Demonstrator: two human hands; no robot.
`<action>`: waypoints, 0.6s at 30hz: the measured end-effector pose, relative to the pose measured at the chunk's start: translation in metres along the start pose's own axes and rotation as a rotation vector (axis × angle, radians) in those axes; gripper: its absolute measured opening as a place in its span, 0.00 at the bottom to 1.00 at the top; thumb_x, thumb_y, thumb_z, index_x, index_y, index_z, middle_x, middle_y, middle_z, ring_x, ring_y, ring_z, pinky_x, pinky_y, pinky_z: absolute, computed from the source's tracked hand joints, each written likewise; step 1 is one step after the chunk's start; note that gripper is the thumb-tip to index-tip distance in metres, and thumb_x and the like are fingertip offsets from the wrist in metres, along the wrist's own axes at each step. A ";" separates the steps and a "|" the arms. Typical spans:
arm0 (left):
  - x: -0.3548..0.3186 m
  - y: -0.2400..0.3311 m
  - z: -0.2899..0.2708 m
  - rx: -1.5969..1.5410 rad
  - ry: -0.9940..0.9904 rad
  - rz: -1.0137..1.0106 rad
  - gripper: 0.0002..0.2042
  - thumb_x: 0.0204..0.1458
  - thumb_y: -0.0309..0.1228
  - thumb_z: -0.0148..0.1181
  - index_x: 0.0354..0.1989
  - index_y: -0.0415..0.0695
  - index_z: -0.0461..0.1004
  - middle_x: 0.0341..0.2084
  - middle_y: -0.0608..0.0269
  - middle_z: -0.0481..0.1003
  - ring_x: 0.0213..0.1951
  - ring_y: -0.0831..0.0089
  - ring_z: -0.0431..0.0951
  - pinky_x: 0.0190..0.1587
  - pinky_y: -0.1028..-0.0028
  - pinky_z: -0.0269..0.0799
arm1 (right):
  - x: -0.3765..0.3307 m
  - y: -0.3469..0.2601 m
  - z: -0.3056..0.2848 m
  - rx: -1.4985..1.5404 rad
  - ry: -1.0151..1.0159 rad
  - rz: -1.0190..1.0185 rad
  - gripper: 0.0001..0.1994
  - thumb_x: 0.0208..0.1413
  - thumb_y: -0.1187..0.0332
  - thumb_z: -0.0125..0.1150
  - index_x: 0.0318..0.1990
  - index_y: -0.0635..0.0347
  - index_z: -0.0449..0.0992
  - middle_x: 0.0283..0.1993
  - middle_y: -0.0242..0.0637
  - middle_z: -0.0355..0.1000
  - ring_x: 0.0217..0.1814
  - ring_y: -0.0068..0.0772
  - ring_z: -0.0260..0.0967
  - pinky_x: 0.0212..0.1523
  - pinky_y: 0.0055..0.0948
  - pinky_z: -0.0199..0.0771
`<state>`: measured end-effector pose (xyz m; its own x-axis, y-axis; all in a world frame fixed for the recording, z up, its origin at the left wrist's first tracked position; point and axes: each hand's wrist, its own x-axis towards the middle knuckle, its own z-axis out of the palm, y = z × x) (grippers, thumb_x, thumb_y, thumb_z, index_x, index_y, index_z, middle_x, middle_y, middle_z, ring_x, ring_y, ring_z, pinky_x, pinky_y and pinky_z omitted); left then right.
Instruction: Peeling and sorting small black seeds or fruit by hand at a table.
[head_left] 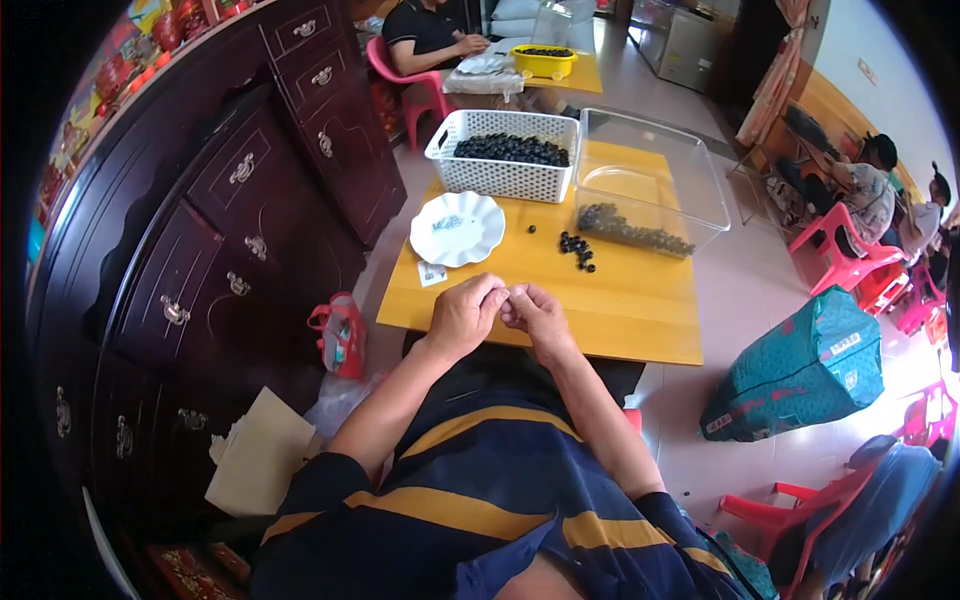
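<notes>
Hands: left hand [463, 318] and right hand [535, 315], fingertips pinched together on something too small to identify. Loose small black beads [577, 250] at 1 o'clock; work best kept low over yellow wooden table [640, 310].

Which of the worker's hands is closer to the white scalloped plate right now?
Left. The left hand sits just below the white plate, near the table's front edge; the right hand touches it fingertip to fingertip, farther to the right.

both bare forearms rise from the lower edge and meet in front of the chest. the left hand [463, 317] and right hand [537, 315] are curled, fingertips pinched together, touching, each grip closed tight, knuckles up.
</notes>
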<state>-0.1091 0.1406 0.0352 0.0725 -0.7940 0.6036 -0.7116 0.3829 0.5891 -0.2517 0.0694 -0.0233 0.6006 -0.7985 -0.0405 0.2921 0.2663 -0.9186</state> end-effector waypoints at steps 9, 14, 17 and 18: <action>-0.018 -0.020 -0.007 -0.187 -0.037 -0.176 0.06 0.61 0.26 0.59 0.34 0.36 0.76 0.22 0.62 0.77 0.24 0.77 0.77 0.28 0.75 0.71 | -0.007 0.015 0.019 0.241 0.004 0.187 0.08 0.69 0.62 0.55 0.41 0.55 0.75 0.34 0.27 0.74 0.34 0.20 0.71 0.39 0.22 0.73; -0.022 -0.032 0.002 -0.155 -0.049 -0.241 0.11 0.66 0.34 0.54 0.34 0.39 0.70 0.20 0.63 0.75 0.21 0.76 0.73 0.25 0.74 0.69 | -0.004 0.021 0.024 0.094 0.061 0.089 0.09 0.69 0.63 0.55 0.40 0.57 0.75 0.33 0.27 0.73 0.33 0.20 0.69 0.38 0.21 0.71; -0.022 -0.037 0.010 -0.220 -0.102 -0.338 0.12 0.66 0.35 0.51 0.34 0.38 0.68 0.20 0.56 0.74 0.20 0.64 0.75 0.27 0.65 0.70 | -0.001 0.023 0.024 -0.020 0.076 -0.110 0.10 0.69 0.63 0.53 0.40 0.60 0.73 0.33 0.28 0.71 0.33 0.20 0.66 0.38 0.22 0.69; -0.021 -0.039 0.011 -0.223 -0.101 -0.336 0.12 0.66 0.35 0.51 0.34 0.38 0.68 0.20 0.56 0.74 0.20 0.64 0.75 0.27 0.65 0.70 | 0.002 0.024 0.023 -0.064 0.110 -0.172 0.10 0.69 0.63 0.54 0.40 0.60 0.73 0.32 0.28 0.71 0.32 0.20 0.65 0.36 0.21 0.68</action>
<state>-0.0905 0.1371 -0.0064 0.1982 -0.9303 0.3087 -0.4908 0.1784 0.8528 -0.2264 0.0871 -0.0359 0.4600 -0.8844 0.0796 0.3336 0.0890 -0.9385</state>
